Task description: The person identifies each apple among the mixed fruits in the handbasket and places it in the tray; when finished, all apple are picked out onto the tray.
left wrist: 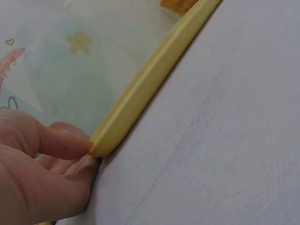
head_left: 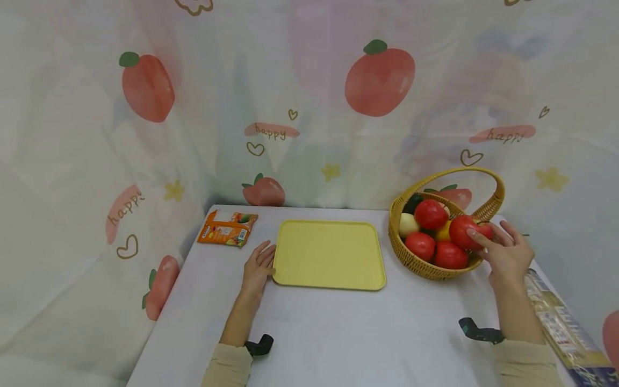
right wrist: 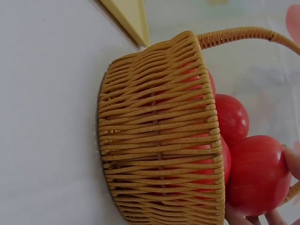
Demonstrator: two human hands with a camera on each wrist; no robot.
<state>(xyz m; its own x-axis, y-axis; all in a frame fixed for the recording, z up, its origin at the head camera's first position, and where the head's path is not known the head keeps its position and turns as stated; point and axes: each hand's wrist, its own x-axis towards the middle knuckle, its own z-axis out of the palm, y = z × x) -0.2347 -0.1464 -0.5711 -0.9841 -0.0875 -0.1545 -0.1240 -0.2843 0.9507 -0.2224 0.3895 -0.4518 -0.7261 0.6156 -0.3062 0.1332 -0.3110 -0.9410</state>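
A yellow tray lies flat on the white table. My left hand is at its left edge, and in the left wrist view the thumb and fingers of that hand touch the tray's corner. At the right, a wicker basket holds several red fruits, a pale one, a yellow one and a dark green one. My right hand grips a red fruit at the basket's right rim; in the right wrist view, fingers curl round this fruit.
An orange packet lies at the table's back left. The basket's tall handle arches over its back side. Along the right edge of the table lies a long printed package. A patterned curtain hangs behind.
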